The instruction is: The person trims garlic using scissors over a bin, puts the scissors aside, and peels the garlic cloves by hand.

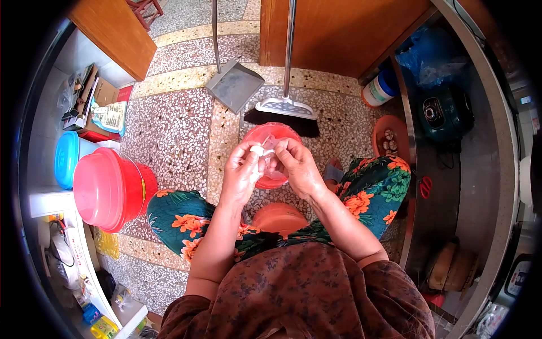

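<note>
Both my hands are raised over a red plastic basin on the floor between my knees. My left hand is closed, pinching a small rounded white piece between thumb and fingers; its exact kind is unclear. My right hand is closed beside it, thumb and forefinger pinched at a thin whitish strip that reaches toward the left fingers. Below the fingers, thin translucent material shows inside the basin, partly hidden by my hands.
A broom and a grey dustpan stand just beyond the basin. To the left is a lidded red bucket beside a blue-lidded one. An orange basin with several roundish pale items sits right, near a shelf with red scissors.
</note>
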Demonstrator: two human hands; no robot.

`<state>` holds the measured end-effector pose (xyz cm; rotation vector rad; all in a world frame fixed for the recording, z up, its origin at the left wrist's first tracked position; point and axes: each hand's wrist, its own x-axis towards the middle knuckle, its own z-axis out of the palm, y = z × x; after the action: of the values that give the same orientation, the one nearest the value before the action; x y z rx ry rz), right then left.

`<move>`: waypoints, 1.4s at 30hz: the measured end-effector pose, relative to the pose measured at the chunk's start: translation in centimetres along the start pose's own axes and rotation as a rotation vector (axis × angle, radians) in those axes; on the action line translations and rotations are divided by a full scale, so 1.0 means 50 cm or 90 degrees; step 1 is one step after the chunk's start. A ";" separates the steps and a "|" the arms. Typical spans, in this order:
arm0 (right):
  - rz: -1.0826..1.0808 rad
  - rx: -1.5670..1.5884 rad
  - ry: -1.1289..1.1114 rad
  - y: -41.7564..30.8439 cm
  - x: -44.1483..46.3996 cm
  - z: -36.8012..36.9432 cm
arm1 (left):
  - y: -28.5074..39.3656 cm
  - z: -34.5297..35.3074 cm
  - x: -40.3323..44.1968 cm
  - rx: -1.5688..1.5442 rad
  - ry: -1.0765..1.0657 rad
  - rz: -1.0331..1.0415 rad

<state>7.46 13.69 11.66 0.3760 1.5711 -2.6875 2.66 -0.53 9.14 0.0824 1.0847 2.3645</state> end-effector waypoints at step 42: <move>-0.098 -0.675 0.229 0.265 0.157 -0.155 | 0.018 -0.017 0.005 0.080 0.127 -0.005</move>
<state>3.06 14.67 -5.02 0.6967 2.8687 -1.5032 1.81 -1.48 9.19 -0.1152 1.3243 2.3337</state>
